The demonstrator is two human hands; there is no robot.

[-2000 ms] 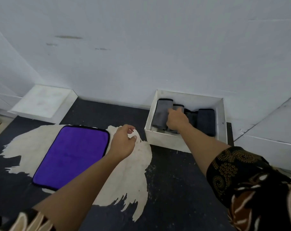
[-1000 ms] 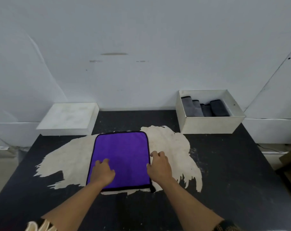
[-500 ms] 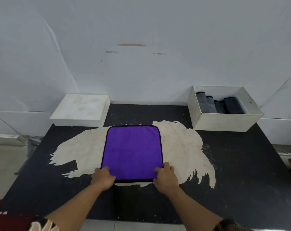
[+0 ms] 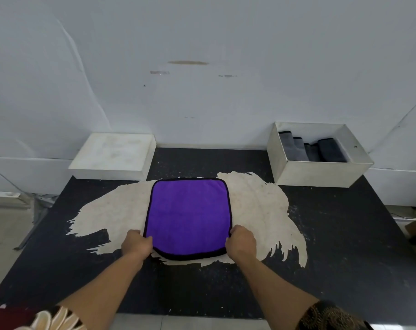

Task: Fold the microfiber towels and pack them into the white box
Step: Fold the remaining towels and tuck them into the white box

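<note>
Both near corners of the purple towel [image 4: 189, 215], flat in the middle of the tabletop [image 4: 345, 234], are pinched by the left hand [image 4: 136, 244] and right hand [image 4: 241, 242], while folded grey towels [image 4: 314, 150] sit in the white box [image 4: 321, 173] at the far right corner.

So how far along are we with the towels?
Done: several folded grey towels stand side by side in the white box. In hand: the purple towel lies flat and unfolded on the table, with the left hand and the right hand gripping its two near corners. Left: fold that towel and pack it into the box. No other loose towel is in view.
</note>
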